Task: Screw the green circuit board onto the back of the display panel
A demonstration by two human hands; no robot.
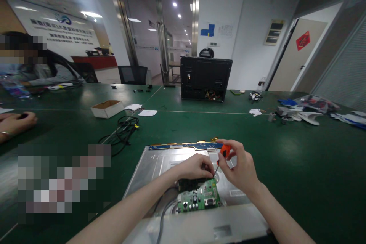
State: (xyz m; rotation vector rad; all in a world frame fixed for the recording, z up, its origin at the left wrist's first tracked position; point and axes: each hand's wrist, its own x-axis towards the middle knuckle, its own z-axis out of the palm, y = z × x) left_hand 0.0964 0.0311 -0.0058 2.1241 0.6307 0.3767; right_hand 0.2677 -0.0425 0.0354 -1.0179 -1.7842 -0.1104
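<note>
My right hand point(241, 167) grips an orange and black screwdriver point(225, 151), its shaft slanting down to the top corner of a green circuit board point(200, 196). My left hand point(197, 167) is closed beside the screwdriver tip at the board's upper edge; whatever its fingers pinch is too small to tell. The board lies on a silver metal panel point(154, 164). A blue strip board point(183, 146) runs along the panel's far edge. A grey cable point(162, 217) curves past the board's left side.
Black cables point(122, 131) and an open white box point(107, 109) lie on the green table point(171, 126), left of the panel. A black monitor housing point(206, 78) stands at the back. Gloves and plastic bags point(317, 103) lie at right. Another person's hand point(18, 124) rests at left.
</note>
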